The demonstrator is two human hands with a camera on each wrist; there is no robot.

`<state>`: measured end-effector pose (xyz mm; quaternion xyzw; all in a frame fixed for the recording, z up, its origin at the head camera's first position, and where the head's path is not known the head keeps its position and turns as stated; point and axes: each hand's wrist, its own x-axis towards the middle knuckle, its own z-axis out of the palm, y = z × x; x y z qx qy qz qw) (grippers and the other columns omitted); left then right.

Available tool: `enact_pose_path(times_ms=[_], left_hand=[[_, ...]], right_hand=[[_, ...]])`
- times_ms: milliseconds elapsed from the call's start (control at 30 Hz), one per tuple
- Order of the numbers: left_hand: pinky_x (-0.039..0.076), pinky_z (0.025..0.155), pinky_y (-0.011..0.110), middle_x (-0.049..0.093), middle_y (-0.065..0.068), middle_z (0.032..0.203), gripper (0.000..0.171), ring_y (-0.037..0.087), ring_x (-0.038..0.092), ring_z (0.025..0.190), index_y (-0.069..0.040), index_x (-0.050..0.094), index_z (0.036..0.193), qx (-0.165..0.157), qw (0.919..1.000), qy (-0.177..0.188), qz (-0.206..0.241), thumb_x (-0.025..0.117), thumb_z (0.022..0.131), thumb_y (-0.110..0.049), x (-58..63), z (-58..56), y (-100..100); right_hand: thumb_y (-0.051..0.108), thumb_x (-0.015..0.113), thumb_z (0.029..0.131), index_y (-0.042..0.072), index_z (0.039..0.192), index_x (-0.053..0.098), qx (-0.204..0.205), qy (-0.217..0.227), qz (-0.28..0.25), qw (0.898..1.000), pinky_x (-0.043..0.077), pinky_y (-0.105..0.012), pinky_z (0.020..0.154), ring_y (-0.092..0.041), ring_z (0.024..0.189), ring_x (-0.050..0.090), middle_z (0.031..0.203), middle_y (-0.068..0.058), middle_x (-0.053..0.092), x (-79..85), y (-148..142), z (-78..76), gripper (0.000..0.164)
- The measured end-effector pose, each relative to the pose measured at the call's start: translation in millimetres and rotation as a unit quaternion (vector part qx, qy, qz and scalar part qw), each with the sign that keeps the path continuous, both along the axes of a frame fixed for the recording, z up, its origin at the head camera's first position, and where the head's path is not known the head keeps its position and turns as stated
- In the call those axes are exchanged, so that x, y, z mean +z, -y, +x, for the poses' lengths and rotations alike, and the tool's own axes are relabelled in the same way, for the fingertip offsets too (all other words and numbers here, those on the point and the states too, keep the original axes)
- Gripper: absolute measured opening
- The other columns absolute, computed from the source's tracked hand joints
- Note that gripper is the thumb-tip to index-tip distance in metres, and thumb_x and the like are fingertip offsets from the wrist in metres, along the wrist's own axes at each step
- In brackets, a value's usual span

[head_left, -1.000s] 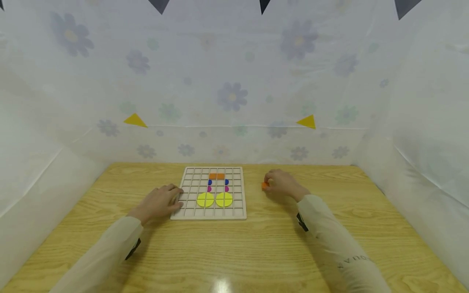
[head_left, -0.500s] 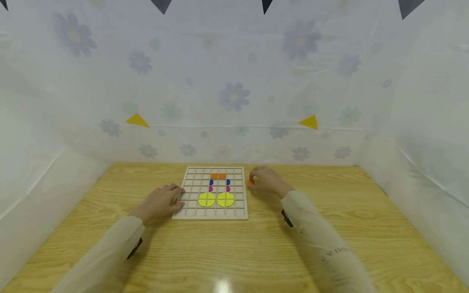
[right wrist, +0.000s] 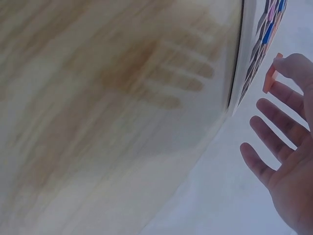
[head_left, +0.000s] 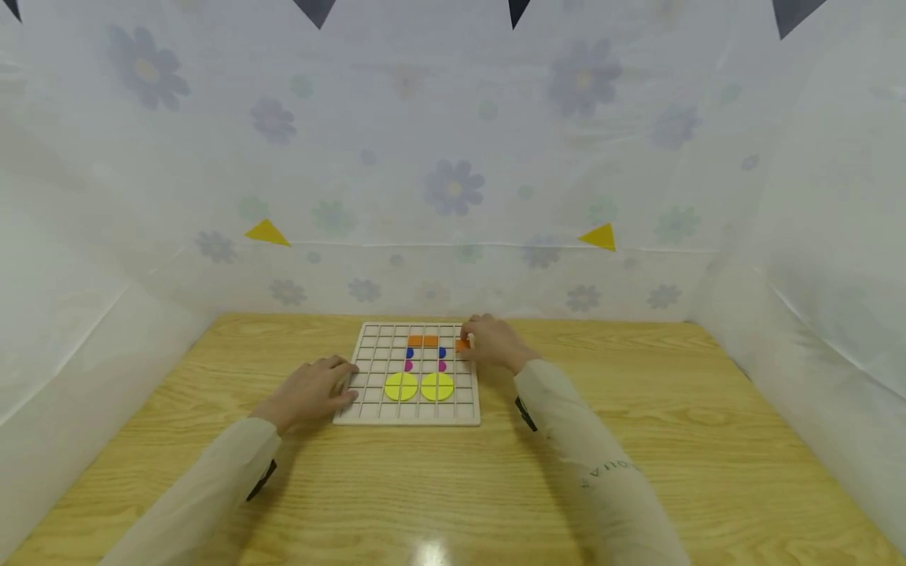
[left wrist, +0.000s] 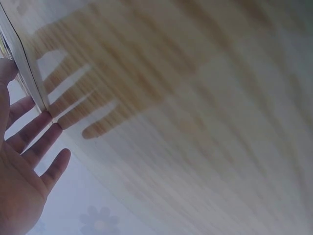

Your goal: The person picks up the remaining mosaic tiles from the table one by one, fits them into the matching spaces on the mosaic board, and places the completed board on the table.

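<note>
A white grid board [head_left: 368,410] lies on the table with flat coloured pieces set in its squares. Two orange squares [head_left: 422,341] sit near its top, above two blue half-circle pieces [head_left: 410,353] and two magenta ones [head_left: 408,366]. Below them are two yellow circles [head_left: 401,387]. My left hand [head_left: 311,393] rests at the board's left edge, fingers extended and touching it. Between thumb and index finger, my right hand [head_left: 495,343] pinches an orange square tile [right wrist: 270,78] over the board's upper right part; the other fingers are spread.
The wooden table [head_left: 396,487] reaches back to a flower-patterned white curtain [head_left: 453,267], with white sheets at both sides. Two yellow triangles [head_left: 267,233] show against the curtain. A dark band [head_left: 526,413] is at the right wrist.
My right hand has moved left with the orange tile, from the bare table beside the board to over its upper right part. The left hand stays at the left edge.
</note>
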<state>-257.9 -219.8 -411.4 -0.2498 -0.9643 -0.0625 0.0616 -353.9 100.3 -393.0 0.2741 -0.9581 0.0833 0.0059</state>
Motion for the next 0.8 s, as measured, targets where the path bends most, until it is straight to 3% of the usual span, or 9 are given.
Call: enact_pose_path(times_ms=[233,800], left_hand=[[0.049,0.082,0.047,0.056,0.012,0.119,0.045,0.031,0.058,0.103,-0.007,0.056,0.121,0.0,1.0,0.005,-0.004,0.055,0.087,-0.037,0.0,-0.4,-1],[0.05,0.079,0.047,0.057,0.011,0.117,0.044,0.03,0.058,0.101,-0.009,0.057,0.12,-0.001,1.0,-0.004,-0.008,0.058,0.087,-0.037,-3.8,-2.1,3]], right_hand=[[0.037,0.063,0.084,0.016,0.098,0.062,-0.006,0.0,0.004,1.0,0.044,-0.037,0.081,-0.021,0.094,0.05,0.102,-0.002,0.058,-6.0,11,-9.0,0.026],[0.027,0.06,0.087,0.013,0.104,0.062,-0.031,0.013,-0.023,0.999,0.045,-0.039,0.084,-0.024,0.1,0.05,0.111,-0.005,0.058,-5.4,29,-11.6,0.022]])
